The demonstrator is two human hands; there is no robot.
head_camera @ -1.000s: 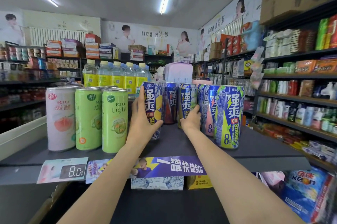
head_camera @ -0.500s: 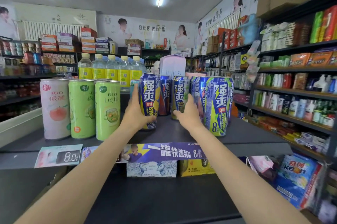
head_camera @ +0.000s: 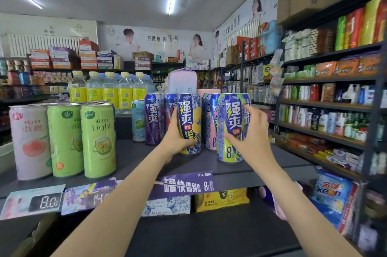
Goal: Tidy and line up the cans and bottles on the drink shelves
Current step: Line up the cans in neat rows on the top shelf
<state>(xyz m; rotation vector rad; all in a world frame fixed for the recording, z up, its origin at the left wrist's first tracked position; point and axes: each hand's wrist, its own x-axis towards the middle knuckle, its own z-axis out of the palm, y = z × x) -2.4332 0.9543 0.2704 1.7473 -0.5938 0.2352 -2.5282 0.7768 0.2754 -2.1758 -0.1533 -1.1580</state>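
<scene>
Cans (head_camera: 189, 122) behind bare shelf edge (head_camera: 240, 175)

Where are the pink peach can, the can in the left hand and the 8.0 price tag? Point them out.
Pink peach can (head_camera: 30, 141), head view, on the peach picture.
Can in the left hand (head_camera: 189, 118), head view, on its blue label.
Price tag (head_camera: 45, 202), head view, on the digits.

2 bare forearms, no sleeves, left grip (head_camera: 174, 140), right grip (head_camera: 250, 135).
</scene>
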